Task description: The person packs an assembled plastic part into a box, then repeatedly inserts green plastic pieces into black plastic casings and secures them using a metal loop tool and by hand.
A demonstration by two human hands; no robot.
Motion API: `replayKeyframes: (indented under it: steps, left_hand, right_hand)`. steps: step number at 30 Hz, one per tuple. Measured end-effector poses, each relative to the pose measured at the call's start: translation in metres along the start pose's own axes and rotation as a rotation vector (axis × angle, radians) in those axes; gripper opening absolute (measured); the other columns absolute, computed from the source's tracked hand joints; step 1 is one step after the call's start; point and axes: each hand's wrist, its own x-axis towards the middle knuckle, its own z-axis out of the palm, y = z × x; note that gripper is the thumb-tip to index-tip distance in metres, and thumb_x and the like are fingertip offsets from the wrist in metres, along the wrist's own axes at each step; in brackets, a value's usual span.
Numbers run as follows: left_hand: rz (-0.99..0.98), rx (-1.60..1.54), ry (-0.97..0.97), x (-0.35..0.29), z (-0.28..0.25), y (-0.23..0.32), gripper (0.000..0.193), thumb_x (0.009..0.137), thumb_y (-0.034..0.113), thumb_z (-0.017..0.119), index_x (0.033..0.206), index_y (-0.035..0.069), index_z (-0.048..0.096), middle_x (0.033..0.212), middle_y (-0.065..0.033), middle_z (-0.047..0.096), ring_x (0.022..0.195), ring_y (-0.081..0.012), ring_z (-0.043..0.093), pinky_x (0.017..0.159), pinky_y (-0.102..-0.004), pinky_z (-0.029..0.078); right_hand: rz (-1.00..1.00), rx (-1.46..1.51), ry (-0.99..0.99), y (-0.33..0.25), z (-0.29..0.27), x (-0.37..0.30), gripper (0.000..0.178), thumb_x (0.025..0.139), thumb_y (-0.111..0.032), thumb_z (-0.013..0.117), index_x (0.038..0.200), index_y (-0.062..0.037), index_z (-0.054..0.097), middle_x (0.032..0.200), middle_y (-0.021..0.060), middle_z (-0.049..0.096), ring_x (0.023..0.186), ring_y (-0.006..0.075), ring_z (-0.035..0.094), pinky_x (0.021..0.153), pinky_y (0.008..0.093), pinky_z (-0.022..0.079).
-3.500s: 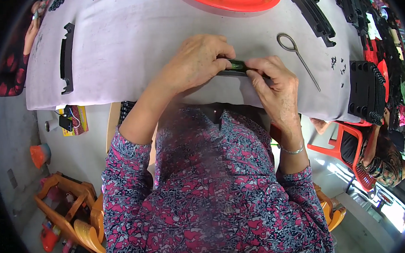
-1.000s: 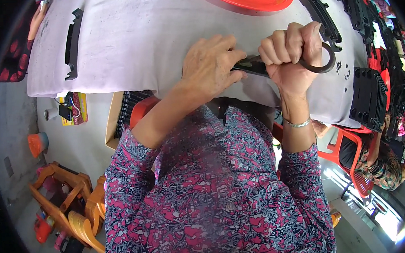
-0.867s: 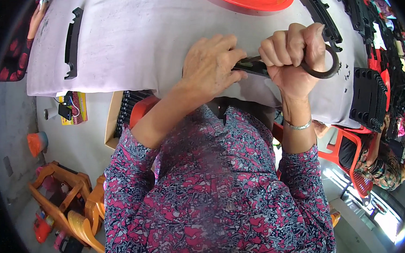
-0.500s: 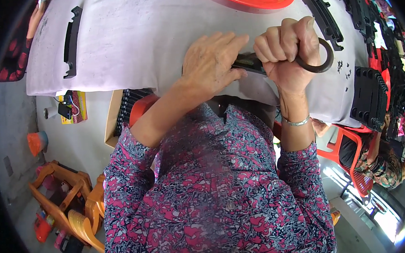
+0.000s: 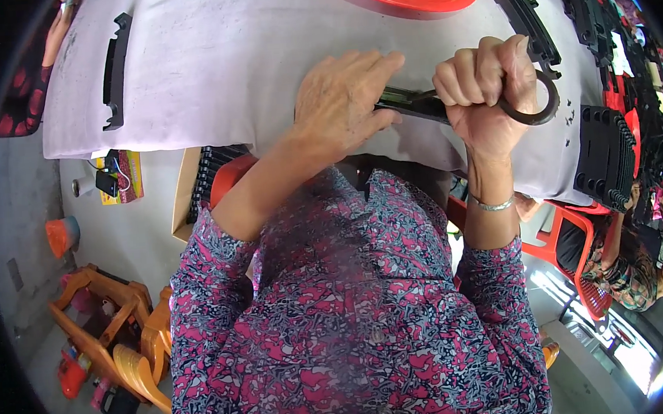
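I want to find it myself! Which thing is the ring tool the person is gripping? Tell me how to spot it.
Start at the big white table, then go to its near edge where the two hands meet. The right hand is a fist around the ring tool: a thin dark metal loop sticking out of the fist's right side. Unlike the long black plastic strips lying around, it is round and hollow.
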Motion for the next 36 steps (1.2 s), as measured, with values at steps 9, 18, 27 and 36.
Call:
replayKeyframes:
  steps: [9,18,27,36]
  left_hand:
    - [-0.012,-0.009,-0.006,0.002,-0.002,0.002,0.062,0.068,0.029,0.079,0.122,0.006,0.058,0.098,-0.0081,0.065,0.088,-0.0294,0.061,0.076,-0.0415,0.045]
    - [0.009,-0.013,0.021,0.001,0.0,0.0,0.062,0.068,0.029,0.079,0.121,0.007,0.059,0.098,-0.0075,0.065,0.087,-0.0297,0.061,0.075,-0.0419,0.045]
    - [-0.008,0.011,0.004,0.002,0.0,0.001,0.062,0.067,0.03,0.08,0.121,0.007,0.059,0.096,-0.0073,0.065,0.087,-0.0292,0.062,0.075,-0.0415,0.046]
    - [-0.014,0.014,-0.007,0.002,-0.001,0.002,0.061,0.068,0.029,0.079,0.121,0.007,0.059,0.097,-0.0067,0.065,0.088,-0.0282,0.062,0.076,-0.0406,0.045]
  right_hand:
    - [-0.009,0.008,0.024,0.001,-0.001,-0.001,0.056,0.103,-0.039,0.047,0.057,-0.0114,0.032,0.051,-0.0045,0.023,0.045,0.0086,0.02,0.044,0.0273,0.019]
    - [-0.036,-0.02,-0.066,-0.001,-0.001,-0.003,0.057,0.103,-0.04,0.048,0.056,-0.0109,0.032,0.05,-0.0035,0.023,0.045,0.0089,0.02,0.044,0.0275,0.019]
    - [-0.052,0.151,0.019,-0.005,0.002,-0.006,0.057,0.103,-0.038,0.047,0.056,-0.0105,0.031,0.05,-0.003,0.024,0.045,0.0084,0.019,0.044,0.0273,0.018]
    - [0.048,0.028,-0.018,0.0,-0.009,-0.003,0.056,0.104,-0.044,0.039,0.058,-0.0128,0.032,0.051,-0.0025,0.024,0.048,0.0104,0.015,0.047,0.0291,0.016]
